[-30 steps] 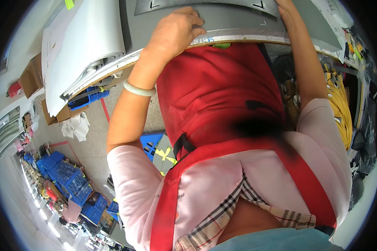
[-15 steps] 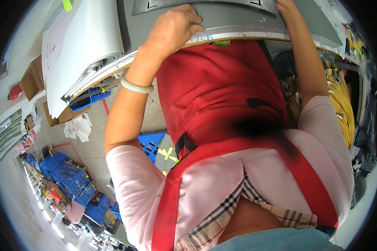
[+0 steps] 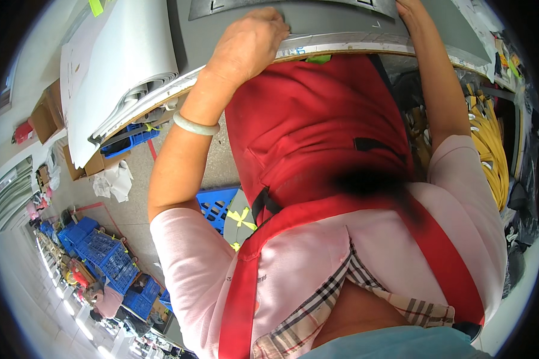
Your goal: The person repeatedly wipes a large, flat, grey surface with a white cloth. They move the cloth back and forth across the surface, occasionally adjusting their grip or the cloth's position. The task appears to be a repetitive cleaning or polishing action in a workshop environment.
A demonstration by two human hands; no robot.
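My left hand (image 3: 253, 45) rests on a dark grey sheet (image 3: 329, 23) near the table's front edge. Its fingers are bent and pressed together, and what they pinch, if anything, is hidden. A pale bangle (image 3: 196, 124) circles that forearm. Beyond the hand lies a curved grey template (image 3: 245, 6) with angled corner slots, cut off by the top of the picture. At the template's right end is my right hand (image 3: 408, 8), mostly out of the picture with its fingers hardly visible. A small white corner mark (image 3: 376, 25) shows on the sheet.
A thick roll of white sheet material (image 3: 123, 54) lies at the table's left. Under the table on the right hang yellow strips (image 3: 488, 143). Blue crates (image 3: 111, 257) and cardboard boxes (image 3: 47, 113) stand to the left. Another person (image 3: 108, 302) is far off at lower left.
My left hand's thumb and fingers, spread apart before, have drawn together on the sheet. My right hand stays almost where it was.
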